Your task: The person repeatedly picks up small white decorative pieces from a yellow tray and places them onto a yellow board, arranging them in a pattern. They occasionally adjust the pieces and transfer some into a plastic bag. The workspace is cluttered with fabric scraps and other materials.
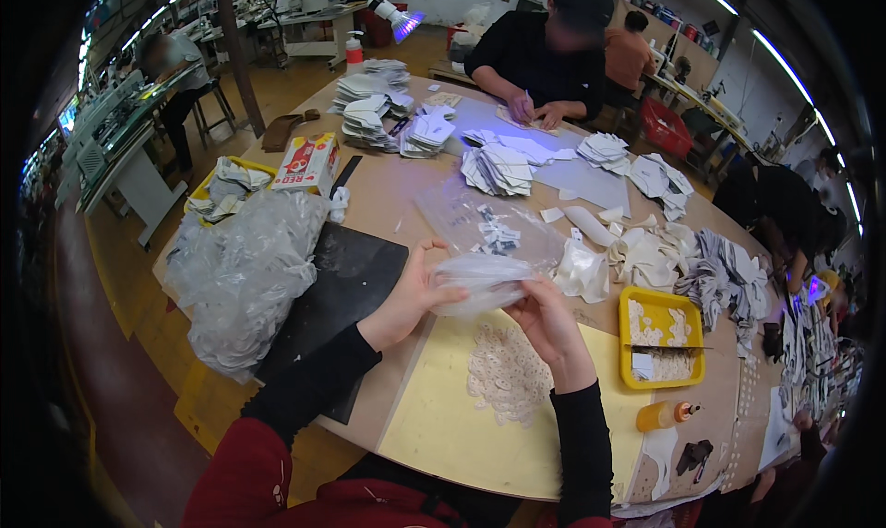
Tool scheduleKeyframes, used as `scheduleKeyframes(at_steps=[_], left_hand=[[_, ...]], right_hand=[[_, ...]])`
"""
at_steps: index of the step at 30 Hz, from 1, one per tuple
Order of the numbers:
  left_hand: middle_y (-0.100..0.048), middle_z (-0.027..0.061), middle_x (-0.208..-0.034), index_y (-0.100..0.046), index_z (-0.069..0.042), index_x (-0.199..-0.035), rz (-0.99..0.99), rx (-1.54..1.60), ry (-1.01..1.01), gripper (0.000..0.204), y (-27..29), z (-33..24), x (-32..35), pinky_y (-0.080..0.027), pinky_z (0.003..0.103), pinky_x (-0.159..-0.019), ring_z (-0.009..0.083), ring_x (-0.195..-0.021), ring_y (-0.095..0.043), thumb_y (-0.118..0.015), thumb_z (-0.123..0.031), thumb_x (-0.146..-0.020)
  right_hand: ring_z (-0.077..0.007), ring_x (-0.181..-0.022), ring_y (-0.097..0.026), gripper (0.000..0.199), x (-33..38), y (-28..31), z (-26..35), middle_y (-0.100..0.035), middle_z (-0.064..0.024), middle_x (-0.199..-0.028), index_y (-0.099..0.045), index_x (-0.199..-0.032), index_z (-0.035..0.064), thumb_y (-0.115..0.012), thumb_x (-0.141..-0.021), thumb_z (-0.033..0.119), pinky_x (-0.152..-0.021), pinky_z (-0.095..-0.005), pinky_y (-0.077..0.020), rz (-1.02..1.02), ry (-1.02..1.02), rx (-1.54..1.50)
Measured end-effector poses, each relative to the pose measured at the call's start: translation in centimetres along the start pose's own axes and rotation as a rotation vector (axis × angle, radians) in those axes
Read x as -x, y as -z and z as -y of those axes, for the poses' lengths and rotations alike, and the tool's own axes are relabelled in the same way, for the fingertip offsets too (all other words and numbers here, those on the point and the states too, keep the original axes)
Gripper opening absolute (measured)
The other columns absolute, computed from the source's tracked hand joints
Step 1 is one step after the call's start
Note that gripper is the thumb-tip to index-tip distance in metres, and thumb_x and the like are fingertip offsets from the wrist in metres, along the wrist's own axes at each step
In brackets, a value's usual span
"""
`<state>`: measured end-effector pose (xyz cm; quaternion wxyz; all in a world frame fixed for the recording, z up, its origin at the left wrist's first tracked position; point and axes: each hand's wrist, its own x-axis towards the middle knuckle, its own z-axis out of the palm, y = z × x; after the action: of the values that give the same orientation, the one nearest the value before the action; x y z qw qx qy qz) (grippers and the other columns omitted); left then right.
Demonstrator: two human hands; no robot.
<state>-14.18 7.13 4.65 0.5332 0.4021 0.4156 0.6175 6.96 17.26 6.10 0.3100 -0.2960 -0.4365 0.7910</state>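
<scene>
Both my hands hold a crumpled clear plastic bag (482, 285) above the table. My left hand (411, 293) is closed on its left end, with the thumb on the near side. On the right end, my right hand (552, 330) pinches the film between thumb and fingers. Whether anything lies inside the folds I cannot tell. Below, a heap of small pale cut pieces (506, 371) is spread on a yellow sheet (429, 426). Just beyond the bag lies another clear plastic sheet or bag (443, 210), with several small white and dark tags (498, 233) at it.
A big heap of clear plastic bags (245, 270) stands left, beside a black mat (346, 279). At right are a yellow divided tray (694, 369) and an orange bottle (657, 416). Stacked pale pieces (496, 170) lie farther back, where a person (544, 62) works under a lamp (392, 16).
</scene>
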Motion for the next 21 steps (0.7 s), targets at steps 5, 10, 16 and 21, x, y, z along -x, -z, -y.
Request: scheduleKeyframes(at_steps=[5, 10, 16, 21], left_hand=[[-0.065, 0.0061, -0.129, -0.057, -0.003, -0.131, 0.02, -0.409, 0.02, 0.031, 0.7, 1.3, -0.4, -0.049, 0.029, -0.102, 0.0134, -0.119, -0.062, -0.058, -0.025, -0.109], [-0.065, 0.006, -0.132, -0.056, -0.005, -0.138, -0.099, 0.408, 0.253, 0.038, 1.2, 1.1, -0.9, -0.05, 0.034, -0.107, 0.0183, -0.123, -0.062, -0.049, -0.033, -0.113], [-0.059, 0.0071, -0.136, -0.05, -0.007, -0.138, -0.13, 0.494, 0.308, 0.033, 0.5, -0.2, -0.4, -0.05, 0.036, -0.108, 0.0202, -0.128, -0.059, -0.055, -0.024, -0.11], [-0.049, 0.0061, -0.139, -0.038, -0.007, -0.142, -0.02, -0.416, -0.134, 0.045, -0.5, 1.6, 0.1, -0.05, 0.034, -0.102, 0.0185, -0.126, -0.054, -0.058, 0.0, -0.103]], right_hand=[[-0.015, -0.105, -0.067, 0.028, 0.3, -0.9, -0.1, -0.069, -0.0035, -0.112, -0.058, -0.13, 0.005, -0.059, -0.105, 0.018, -0.092, -0.0298, -0.0545, -0.014, -0.142, -0.257], [-0.0118, -0.098, -0.065, 0.039, 1.0, -2.0, -0.1, -0.059, -0.0043, -0.116, -0.059, -0.131, 0.0083, -0.07, -0.094, 0.007, -0.08, -0.0266, -0.0534, 0.035, 0.215, 0.155], [-0.0112, -0.091, -0.057, 0.038, 0.6, -1.5, -0.4, -0.054, -0.006, -0.113, -0.068, -0.122, 0.0059, -0.072, -0.085, -0.001, -0.072, -0.0257, -0.0467, -0.002, 0.421, 0.855], [-0.0233, -0.085, -0.063, 0.046, 0.7, -3.0, -1.9, -0.055, -0.0126, -0.115, -0.065, -0.131, 0.0079, -0.073, -0.085, 0.003, -0.071, -0.0314, -0.0503, -0.278, 0.664, 1.175]])
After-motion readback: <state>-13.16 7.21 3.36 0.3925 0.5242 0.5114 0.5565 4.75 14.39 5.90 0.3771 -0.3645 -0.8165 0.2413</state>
